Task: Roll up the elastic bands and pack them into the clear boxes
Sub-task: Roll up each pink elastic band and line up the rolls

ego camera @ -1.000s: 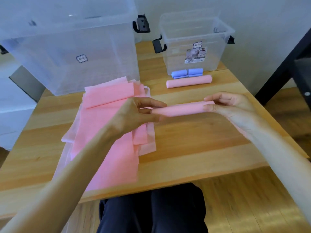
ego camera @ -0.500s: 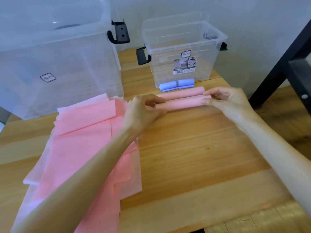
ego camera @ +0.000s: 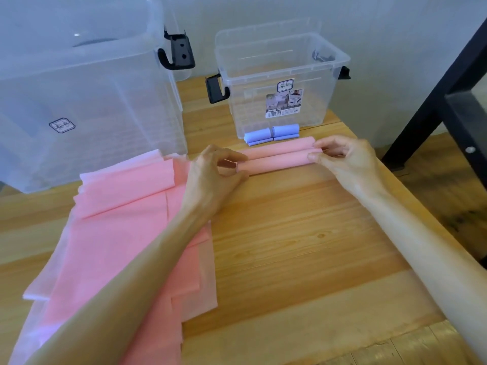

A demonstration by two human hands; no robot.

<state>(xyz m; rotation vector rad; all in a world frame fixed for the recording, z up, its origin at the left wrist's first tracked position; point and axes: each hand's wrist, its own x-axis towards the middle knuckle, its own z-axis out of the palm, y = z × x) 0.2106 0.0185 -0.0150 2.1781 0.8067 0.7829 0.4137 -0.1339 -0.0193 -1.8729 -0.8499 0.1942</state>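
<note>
Two rolled pink bands lie side by side on the wooden table. My left hand pinches the left end of the nearer pink roll, and my right hand pinches its right end. The farther pink roll touches it from behind. Two small blue rolls sit just behind, against the small clear box. A stack of flat pink bands lies at the left, partly under my left forearm.
A large clear box with a black latch stands at the back left. The small clear box stands open with black latches at its sides. A black metal frame rises beyond the table's right edge. A pale wall runs behind.
Both hands carried the pink roll away from me and set it down against the other pink roll in front of the small box. The camera leaned forward with it.
</note>
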